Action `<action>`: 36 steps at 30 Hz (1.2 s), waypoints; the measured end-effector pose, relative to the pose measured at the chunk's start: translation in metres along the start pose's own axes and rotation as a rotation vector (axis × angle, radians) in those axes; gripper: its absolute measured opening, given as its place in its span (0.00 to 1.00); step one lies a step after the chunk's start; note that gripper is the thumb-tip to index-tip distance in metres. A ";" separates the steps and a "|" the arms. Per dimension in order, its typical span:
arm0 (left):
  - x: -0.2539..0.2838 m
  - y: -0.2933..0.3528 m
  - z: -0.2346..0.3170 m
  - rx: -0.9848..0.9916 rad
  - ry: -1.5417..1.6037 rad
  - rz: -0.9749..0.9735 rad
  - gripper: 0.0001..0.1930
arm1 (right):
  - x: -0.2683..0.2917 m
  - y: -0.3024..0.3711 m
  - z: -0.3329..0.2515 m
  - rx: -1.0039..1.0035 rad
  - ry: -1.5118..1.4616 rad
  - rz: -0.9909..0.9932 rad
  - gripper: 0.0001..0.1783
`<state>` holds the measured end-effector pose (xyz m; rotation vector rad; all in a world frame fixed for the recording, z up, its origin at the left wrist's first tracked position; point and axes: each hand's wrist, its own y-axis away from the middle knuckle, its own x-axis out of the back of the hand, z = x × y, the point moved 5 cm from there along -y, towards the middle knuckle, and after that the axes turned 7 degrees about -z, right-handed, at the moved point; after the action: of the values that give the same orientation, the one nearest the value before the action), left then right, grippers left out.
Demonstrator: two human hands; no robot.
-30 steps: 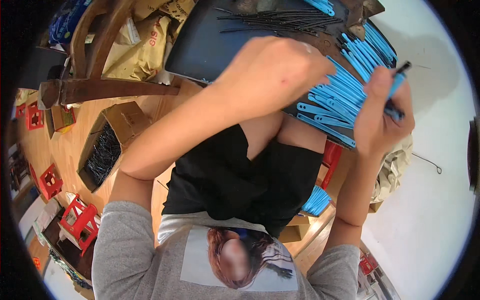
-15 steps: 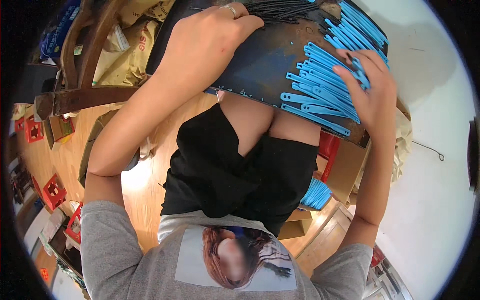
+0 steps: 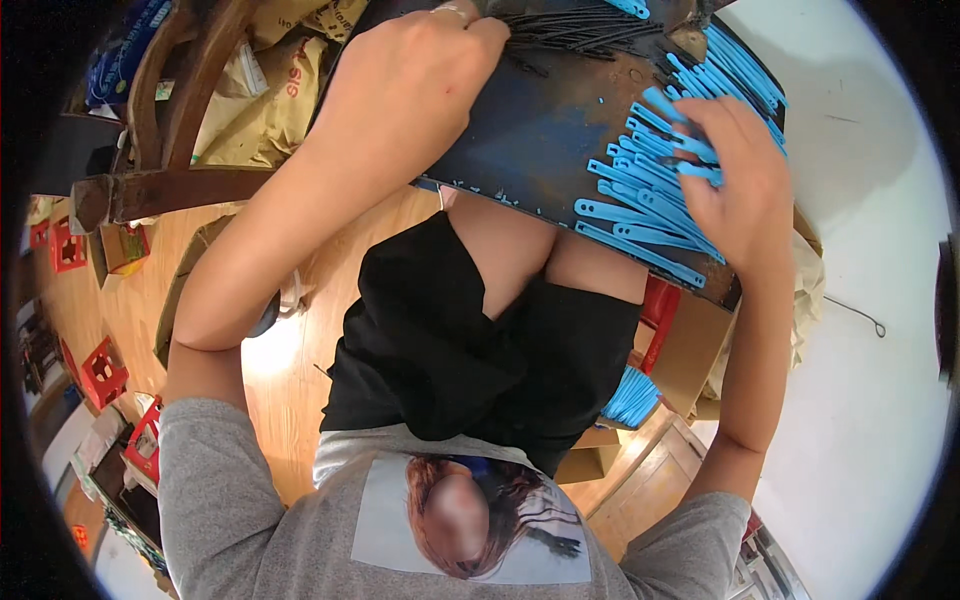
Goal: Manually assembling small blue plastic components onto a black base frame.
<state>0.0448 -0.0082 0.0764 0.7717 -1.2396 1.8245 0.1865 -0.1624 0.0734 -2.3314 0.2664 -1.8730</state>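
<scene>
A pile of flat blue plastic strips (image 3: 640, 190) with holes in their ends lies along the right side of a dark, worn board (image 3: 540, 130) above my lap. Over the pile, my right hand (image 3: 740, 175) is closed, thumb and fingers gripping a few short-looking blue strip ends (image 3: 698, 150). My left hand (image 3: 415, 85), with a ring on one finger, is curled at the board's far left. Its fingertips are largely out of frame, so what they hold cannot be seen. Beside it lies a bundle of thin black strips (image 3: 590, 32).
More blue strips (image 3: 735, 70) lie at the far right. A wooden chair frame (image 3: 190, 190) and tan paper sacks (image 3: 270, 100) stand left of the board. Below its right corner are cardboard boxes (image 3: 690, 345) and a blue bundle (image 3: 632, 397). Red crates (image 3: 103, 372) are on the floor.
The board has shifted slightly rightward and down in view. My right hand's fingers have spread around the blue strips at a different angle. The left hand has moved slightly left.
</scene>
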 end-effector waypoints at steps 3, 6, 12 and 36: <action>0.007 0.008 -0.004 0.047 0.141 0.035 0.06 | 0.005 0.005 -0.004 -0.095 -0.107 0.063 0.18; 0.011 0.011 -0.003 0.090 0.282 0.069 0.06 | 0.007 0.012 -0.004 -0.126 -0.143 0.130 0.19; -0.004 -0.015 0.014 0.178 0.552 0.140 0.06 | 0.006 0.016 -0.010 -0.110 -0.011 0.240 0.19; -0.023 -0.029 0.004 0.036 0.602 0.186 0.04 | -0.019 -0.001 0.026 -0.372 -0.439 0.350 0.12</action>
<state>0.0815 -0.0118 0.0716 0.0953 -0.8993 2.0245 0.2084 -0.1573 0.0504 -2.6267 0.9592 -1.1957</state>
